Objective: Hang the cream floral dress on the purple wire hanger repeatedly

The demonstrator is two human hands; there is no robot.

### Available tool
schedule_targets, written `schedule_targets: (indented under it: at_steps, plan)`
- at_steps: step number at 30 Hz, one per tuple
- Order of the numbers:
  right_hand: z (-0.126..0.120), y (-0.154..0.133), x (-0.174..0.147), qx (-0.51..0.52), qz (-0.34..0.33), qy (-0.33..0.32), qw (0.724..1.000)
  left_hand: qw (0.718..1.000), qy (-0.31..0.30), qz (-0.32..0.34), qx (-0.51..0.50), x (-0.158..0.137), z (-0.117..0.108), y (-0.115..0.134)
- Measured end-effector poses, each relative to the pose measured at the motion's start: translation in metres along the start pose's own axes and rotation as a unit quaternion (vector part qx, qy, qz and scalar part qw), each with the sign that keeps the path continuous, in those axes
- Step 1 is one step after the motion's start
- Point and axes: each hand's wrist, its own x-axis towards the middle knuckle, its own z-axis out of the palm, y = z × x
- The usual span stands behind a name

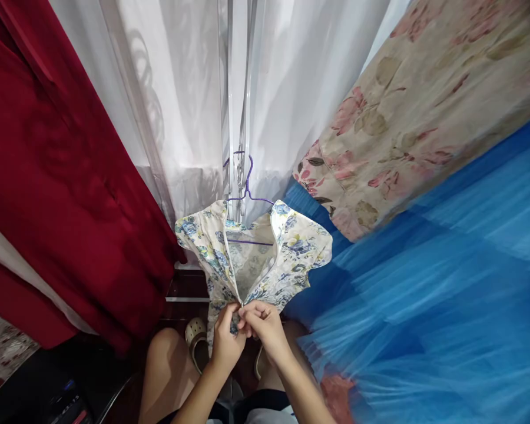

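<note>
A white dress [295,241] with blue and yellow flowers hangs on a purple hanger [248,187] in front of me. Its zipped opening is spread in a V from the neckline down to my hands. My left hand [228,333] is closed on the fabric just below the bottom of the V. Beside it, my right hand [262,324] pinches at the zipper pull, its fingertips close to the left ones. The pull itself is mostly covered by my fingers.
White curtains [181,106] and a pale metal frame [230,88] stand behind the hanger. Red cloth [70,194] hangs at left; a blue tulle skirt [446,282] and a beige floral cloth [401,118] hang at right. A clog [196,335] shows below, near my legs.
</note>
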Motion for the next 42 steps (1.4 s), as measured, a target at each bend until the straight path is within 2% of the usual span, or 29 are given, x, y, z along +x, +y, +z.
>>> schedule_targets:
  at_steps: [3, 5, 7, 11, 14, 16, 18, 20, 22, 24, 25, 26, 29, 32, 35, 38, 40, 42]
  plan:
    - [-0.006, -0.003, 0.002, 0.057, 0.033, 0.021, 0.998, 1.000, -0.006, 0.009, 0.013, 0.008, 0.007, 0.003]
    - [-0.010, -0.015, 0.008, 0.060, 0.022, 0.041, 0.997, 0.998, -0.029, 0.042, 0.038, 0.016, 0.003, 0.004]
    - [-0.010, -0.039, 0.018, 0.049, -0.009, 0.050, 0.998, 0.990, -0.077, 0.075, 0.087, 0.025, -0.005, 0.007]
    - [0.002, -0.108, 0.053, 0.046, -0.088, 0.030, 0.995, 0.948, -0.192, 0.127, 0.219, 0.037, -0.026, 0.019]
    - [0.016, -0.151, 0.078, 0.061, -0.134, 0.017, 0.989, 0.910, -0.253, 0.158, 0.289, 0.040, -0.039, 0.030]
    - [0.023, -0.168, 0.087, 0.078, -0.156, 0.023, 0.984, 0.891, -0.284, 0.172, 0.311, 0.042, -0.046, 0.036]
    - [0.027, -0.172, 0.089, 0.085, -0.168, 0.027, 0.982, 0.889, -0.299, 0.192, 0.289, 0.051, -0.055, 0.044]
    - [0.029, -0.169, 0.084, 0.072, -0.168, 0.031, 0.983, 0.918, -0.251, 0.216, 0.218, 0.072, -0.070, 0.057]
    - [0.029, -0.162, 0.077, 0.046, -0.175, 0.039, 0.983, 0.956, -0.131, 0.230, 0.127, 0.101, -0.090, 0.076]
    - [0.028, -0.156, 0.069, 0.019, -0.198, 0.043, 0.979, 0.972, -0.012, 0.219, 0.081, 0.133, -0.111, 0.099]
    - [0.028, -0.155, 0.067, 0.006, -0.213, 0.044, 0.976, 0.970, 0.000, 0.228, 0.086, 0.148, -0.119, 0.111]
    - [0.029, -0.154, 0.066, -0.007, -0.228, 0.046, 0.973, 0.964, -0.014, 0.251, 0.092, 0.160, -0.125, 0.122]
    - [0.028, -0.151, 0.069, -0.047, -0.250, 0.070, 0.965, 0.947, -0.024, 0.303, 0.108, 0.182, -0.130, 0.148]
    - [0.025, -0.141, 0.077, -0.072, -0.251, 0.089, 0.961, 0.947, 0.047, 0.304, 0.092, 0.190, -0.133, 0.154]
    - [0.021, -0.122, 0.078, -0.102, -0.239, 0.082, 0.962, 0.949, 0.194, 0.247, 0.025, 0.200, -0.152, 0.125]
    - [0.022, -0.103, 0.070, -0.125, -0.217, 0.052, 0.967, 0.925, 0.345, 0.151, -0.039, 0.211, -0.176, 0.062]
    - [0.025, -0.094, 0.063, -0.132, -0.203, 0.026, 0.970, 0.921, 0.380, 0.072, -0.056, 0.212, -0.180, 0.016]
    - [0.025, -0.088, 0.059, -0.135, -0.196, 0.012, 0.971, 0.933, 0.357, -0.004, -0.052, 0.206, -0.168, -0.021]
